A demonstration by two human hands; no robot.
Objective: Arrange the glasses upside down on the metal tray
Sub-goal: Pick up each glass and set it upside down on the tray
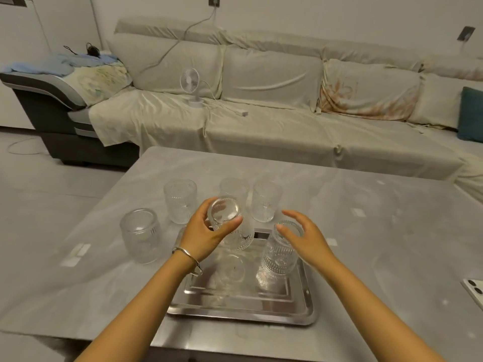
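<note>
A shiny metal tray (243, 307) lies on the grey table near its front edge. My left hand (206, 233) grips a ribbed clear glass (235, 231) by its base, bottom up, over the tray's far left part. A second ribbed glass (279, 254) stands upside down on the tray's right side. My right hand (303, 236) hovers just over its base with fingers spread, holding nothing. Three more glasses (180, 201), (234, 188), (266, 201) stand on the table beyond the tray. A rounder glass jar (141, 235) stands to the tray's left.
A phone (474, 291) lies at the table's right edge. Behind the table (366, 231) runs a long covered sofa with a small white fan (192, 86) and a cable on its seat. Bare floor lies to the left.
</note>
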